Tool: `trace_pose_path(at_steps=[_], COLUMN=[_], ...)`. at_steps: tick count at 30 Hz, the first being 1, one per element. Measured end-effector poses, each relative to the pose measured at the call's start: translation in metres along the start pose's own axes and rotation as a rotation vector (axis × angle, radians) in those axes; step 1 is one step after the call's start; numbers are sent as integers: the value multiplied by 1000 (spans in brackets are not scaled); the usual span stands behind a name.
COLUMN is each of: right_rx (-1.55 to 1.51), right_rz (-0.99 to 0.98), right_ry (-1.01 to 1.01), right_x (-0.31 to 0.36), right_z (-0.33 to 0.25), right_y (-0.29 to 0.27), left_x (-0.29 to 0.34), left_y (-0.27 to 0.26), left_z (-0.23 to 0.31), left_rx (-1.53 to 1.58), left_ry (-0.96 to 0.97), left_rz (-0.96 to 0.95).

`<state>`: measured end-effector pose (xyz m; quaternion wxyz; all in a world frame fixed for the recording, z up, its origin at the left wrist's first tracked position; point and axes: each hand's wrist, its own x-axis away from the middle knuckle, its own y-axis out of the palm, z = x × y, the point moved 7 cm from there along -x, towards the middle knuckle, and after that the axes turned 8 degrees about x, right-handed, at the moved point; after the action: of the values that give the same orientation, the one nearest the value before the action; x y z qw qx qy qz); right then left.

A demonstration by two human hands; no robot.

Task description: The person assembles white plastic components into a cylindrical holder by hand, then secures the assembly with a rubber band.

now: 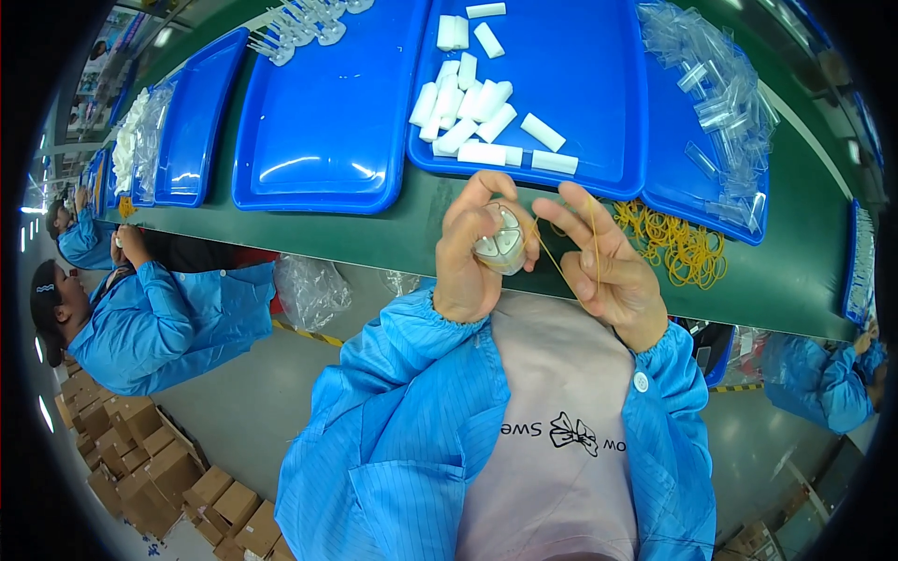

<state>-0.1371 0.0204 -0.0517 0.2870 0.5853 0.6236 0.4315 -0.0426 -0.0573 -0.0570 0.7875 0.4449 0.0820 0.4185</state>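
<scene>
Closed around a round bundle of white wedge-ended pieces (pixel 505 241), my left hand (pixel 466 260) holds it in front of my chest, ends facing up. A thin yellow rubber band (pixel 558 268) is stretched over the fingers of my right hand (pixel 621 280), just right of the bundle. One end of the band reaches toward the bundle; whether it loops around it I cannot tell. Beside my right hand, on the green table, lies a heap of yellow rubber bands (pixel 675 245). White blocks (pixel 472 101) lie loose in the blue tray (pixel 599 140) beyond my hands.
A blue tray (pixel 323 140) at left bears white stemmed parts (pixel 304 23) at its far end. Transparent plastic sleeves (pixel 716 93) fill the right tray. Along the green table (pixel 421 201), co-workers in blue (pixel 168 318) sit left and right. Cardboard boxes (pixel 168 467) stand on the floor.
</scene>
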Motion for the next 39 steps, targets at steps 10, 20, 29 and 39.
trace_pose_path(at_steps=[10,20,29,39], right_rx=[594,1038,1763,2008], right_rz=[118,151,200,271], right_ry=[35,-166,-445,-560], right_x=[-17,-13,-5,-5], right_z=[-8,-17,-26,-34], right_y=[17,31,55,59], left_x=[-3,8,6,-5], left_y=[-12,25,26,13], left_z=[-2,28,11,5], left_rx=[-98,-817,-877,-224], left_ry=[141,554,441,-107], left_rz=[-1,-281,-371,-130])
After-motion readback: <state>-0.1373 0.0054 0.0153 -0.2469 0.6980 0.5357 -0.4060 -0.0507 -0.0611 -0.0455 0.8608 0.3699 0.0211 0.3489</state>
